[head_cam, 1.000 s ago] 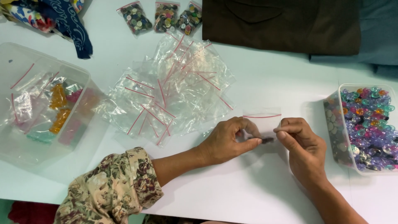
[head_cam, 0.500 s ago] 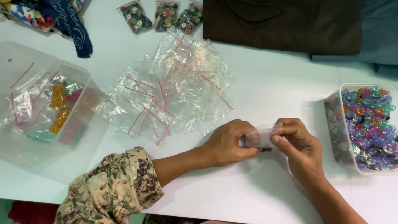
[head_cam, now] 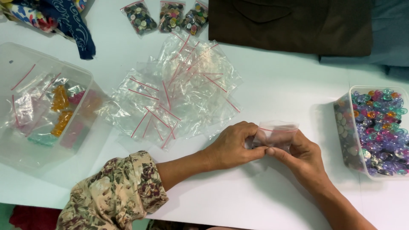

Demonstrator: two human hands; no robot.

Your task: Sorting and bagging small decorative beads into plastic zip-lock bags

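One small clear bag in hand, red strip uppermost. Pinched at the lower edge from both sides: by the left hand on its left, by the right hand on its right and beneath. Judged as the handling of a single bag, with something small perhaps pressed inside at the bottom; too hidden to tell what. By that reading, called next for a firm pinch low down and a free top edge, with nothing let slip.

Fingers curled nearly shut, thumb-tips touching or almost so just below the bag, with no gap seen between them and the plastic. Held barely above the table or resting on it; could not tell which.

Right of the fingers, near, a tub of shiny beads. Up and left of them, just beside the left knuckles, a heap of empty bags. Far left, well apart, another tub with filled bags.
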